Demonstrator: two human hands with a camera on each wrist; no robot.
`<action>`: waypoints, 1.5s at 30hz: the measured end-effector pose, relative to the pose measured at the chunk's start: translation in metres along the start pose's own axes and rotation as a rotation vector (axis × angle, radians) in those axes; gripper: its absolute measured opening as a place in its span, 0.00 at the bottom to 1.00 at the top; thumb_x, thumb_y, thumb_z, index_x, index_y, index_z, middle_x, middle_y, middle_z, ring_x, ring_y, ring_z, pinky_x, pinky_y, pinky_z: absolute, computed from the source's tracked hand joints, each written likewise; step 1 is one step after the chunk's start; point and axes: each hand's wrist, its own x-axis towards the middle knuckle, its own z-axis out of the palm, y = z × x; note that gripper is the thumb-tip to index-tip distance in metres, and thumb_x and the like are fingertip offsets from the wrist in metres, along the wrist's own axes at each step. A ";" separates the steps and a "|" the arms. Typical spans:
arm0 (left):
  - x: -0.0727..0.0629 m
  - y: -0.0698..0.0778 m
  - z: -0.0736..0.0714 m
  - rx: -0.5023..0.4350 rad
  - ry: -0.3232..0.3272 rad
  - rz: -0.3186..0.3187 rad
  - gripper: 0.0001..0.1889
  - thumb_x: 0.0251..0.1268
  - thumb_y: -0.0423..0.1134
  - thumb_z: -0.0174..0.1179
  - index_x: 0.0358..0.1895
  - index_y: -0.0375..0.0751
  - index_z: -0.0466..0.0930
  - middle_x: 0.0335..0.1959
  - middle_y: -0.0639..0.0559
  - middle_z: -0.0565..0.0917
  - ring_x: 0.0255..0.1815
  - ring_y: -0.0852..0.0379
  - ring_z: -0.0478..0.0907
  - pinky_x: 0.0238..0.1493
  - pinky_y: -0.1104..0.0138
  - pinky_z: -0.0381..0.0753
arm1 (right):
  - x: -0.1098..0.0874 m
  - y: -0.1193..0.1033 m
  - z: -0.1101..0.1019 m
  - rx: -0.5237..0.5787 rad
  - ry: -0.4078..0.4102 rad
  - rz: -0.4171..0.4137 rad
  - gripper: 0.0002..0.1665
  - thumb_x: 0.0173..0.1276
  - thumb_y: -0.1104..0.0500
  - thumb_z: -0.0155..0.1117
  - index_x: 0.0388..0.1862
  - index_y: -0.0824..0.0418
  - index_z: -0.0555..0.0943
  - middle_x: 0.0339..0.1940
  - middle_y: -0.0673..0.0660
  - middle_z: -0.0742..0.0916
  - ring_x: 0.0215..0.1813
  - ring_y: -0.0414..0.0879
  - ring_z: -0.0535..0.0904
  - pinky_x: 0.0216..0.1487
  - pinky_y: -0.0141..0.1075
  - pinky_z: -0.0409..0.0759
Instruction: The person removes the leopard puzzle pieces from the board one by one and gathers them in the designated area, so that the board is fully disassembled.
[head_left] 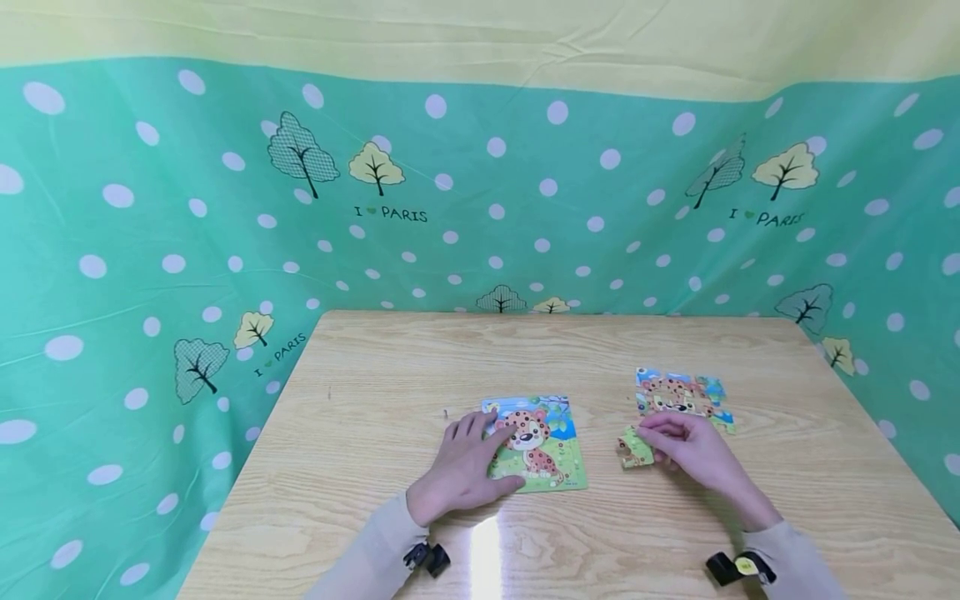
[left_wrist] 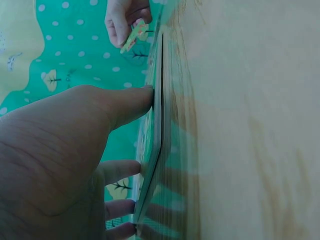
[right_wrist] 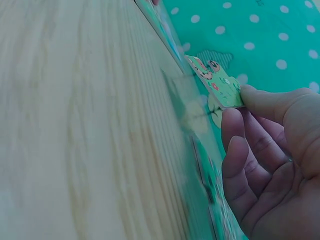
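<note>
My left hand (head_left: 468, 462) rests with fingers spread on a square leopard picture board (head_left: 551, 450), its thumb along the near edge. In the left wrist view the thumb and fingertips touch the top face of the board (left_wrist: 159, 115). A green jigsaw puzzle piece (head_left: 637, 450) with a brown, dark-ringed part is pinched between the thumb and fingers of my right hand (head_left: 693, 450). Seen from the right wrist, the piece (right_wrist: 220, 87) is held above the table by its edge. Just beyond that hand lies a partly joined leopard puzzle (head_left: 675, 387), its near side partly hidden.
The wooden table (head_left: 420, 358) bears the board on the left and the joined pieces on the right. A green dotted curtain (head_left: 510, 183) hangs behind the table and along its sides. Light glares off the tabletop near the front.
</note>
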 end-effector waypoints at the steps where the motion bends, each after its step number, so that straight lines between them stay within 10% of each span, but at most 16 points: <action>1: 0.000 0.000 0.000 -0.001 0.000 0.000 0.43 0.68 0.71 0.62 0.82 0.56 0.67 0.85 0.42 0.61 0.84 0.38 0.58 0.82 0.37 0.57 | -0.001 0.001 -0.003 -0.002 0.007 0.005 0.17 0.77 0.52 0.69 0.53 0.65 0.85 0.28 0.55 0.89 0.27 0.45 0.83 0.26 0.36 0.84; 35: 0.000 -0.001 -0.001 -0.028 -0.001 0.008 0.43 0.68 0.69 0.62 0.82 0.54 0.67 0.85 0.40 0.61 0.85 0.36 0.57 0.82 0.35 0.57 | -0.013 0.061 -0.084 -0.092 0.276 0.274 0.40 0.80 0.37 0.61 0.69 0.71 0.77 0.31 0.28 0.83 0.26 0.39 0.76 0.26 0.36 0.80; 45: -0.002 -0.001 -0.001 -0.037 0.015 0.026 0.43 0.68 0.68 0.63 0.81 0.52 0.68 0.84 0.39 0.62 0.84 0.35 0.58 0.81 0.34 0.57 | -0.017 0.069 -0.092 -0.149 0.240 0.326 0.40 0.83 0.39 0.56 0.72 0.72 0.74 0.49 0.57 0.89 0.30 0.41 0.79 0.29 0.35 0.82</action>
